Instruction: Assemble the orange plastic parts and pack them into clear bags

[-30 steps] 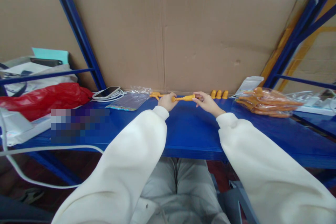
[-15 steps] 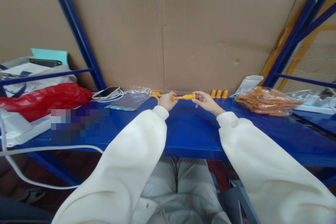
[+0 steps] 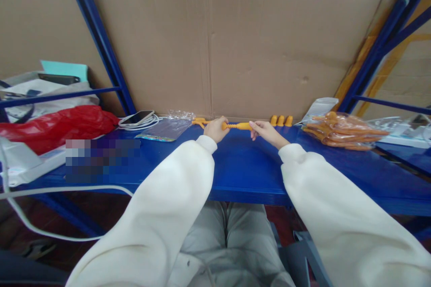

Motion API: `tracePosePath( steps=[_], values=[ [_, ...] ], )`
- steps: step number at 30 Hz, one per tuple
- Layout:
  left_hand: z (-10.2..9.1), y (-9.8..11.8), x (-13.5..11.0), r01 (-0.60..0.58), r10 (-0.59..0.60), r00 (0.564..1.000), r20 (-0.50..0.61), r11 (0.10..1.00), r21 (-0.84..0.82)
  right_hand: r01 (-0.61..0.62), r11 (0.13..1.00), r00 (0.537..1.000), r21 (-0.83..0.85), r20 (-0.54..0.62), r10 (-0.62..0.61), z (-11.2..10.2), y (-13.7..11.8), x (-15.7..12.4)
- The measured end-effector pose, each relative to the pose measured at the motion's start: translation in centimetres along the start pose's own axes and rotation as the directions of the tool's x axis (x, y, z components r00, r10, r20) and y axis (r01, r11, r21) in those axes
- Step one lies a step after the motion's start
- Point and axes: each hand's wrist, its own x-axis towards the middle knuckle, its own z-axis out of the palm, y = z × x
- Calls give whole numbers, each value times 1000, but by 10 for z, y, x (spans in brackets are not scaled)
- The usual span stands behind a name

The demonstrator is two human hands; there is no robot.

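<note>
Stretched level above the back of the blue shelf is an orange plastic rod (image 3: 241, 126), with a ribbed neck and a smooth thicker part on the right. My left hand (image 3: 216, 130) is closed around its left portion, and a forked orange end (image 3: 200, 121) sticks out to the left of that fist. At the thick right end, my right hand (image 3: 265, 132) pinches with thumb and fingers; the very tip is hidden by them. Just beyond my right hand, three small orange caps (image 3: 280, 120) stand upright in a row near the cardboard.
A clear bag of orange pieces (image 3: 341, 132) lies right. To the left are a flat plastic packet (image 3: 164, 129), a phone (image 3: 140, 118) on coiled white cable, and a red plastic bag (image 3: 60, 126). A cardboard wall (image 3: 256, 54) closes the back; blue posts (image 3: 101, 40) flank it.
My right hand's fingers have closed further over the rod's right end and now cover its tip. The left hand keeps its hold with a slight shift.
</note>
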Motion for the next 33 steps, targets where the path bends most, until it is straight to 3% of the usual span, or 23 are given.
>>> tracePosePath(
  steps=[8, 16, 22, 29, 33],
  values=[
    [2, -2, 1, -15, 15, 1000, -14, 1000, -20, -82, 996, 996, 33, -37, 83, 4, 1, 0],
    [3, -3, 1, 6, -7, 1000, -8, 1000, -31, 67, 997, 998, 33, -14, -67, 0, 17, 6],
    [8, -7, 3, 1, -2, 1000, -11, 999, -39, 79, 996, 997, 33, 9, -80, -1, 26, 10],
    [19, -20, 9, -124, 121, 992, -24, 964, -234, 29, 999, 998, 33, -49, -28, -2, 23, 10],
    [20, -19, 9, -24, 54, 996, 75, 933, -359, -42, 999, 998, 32, -47, 43, -2, 14, 6]
  ],
)
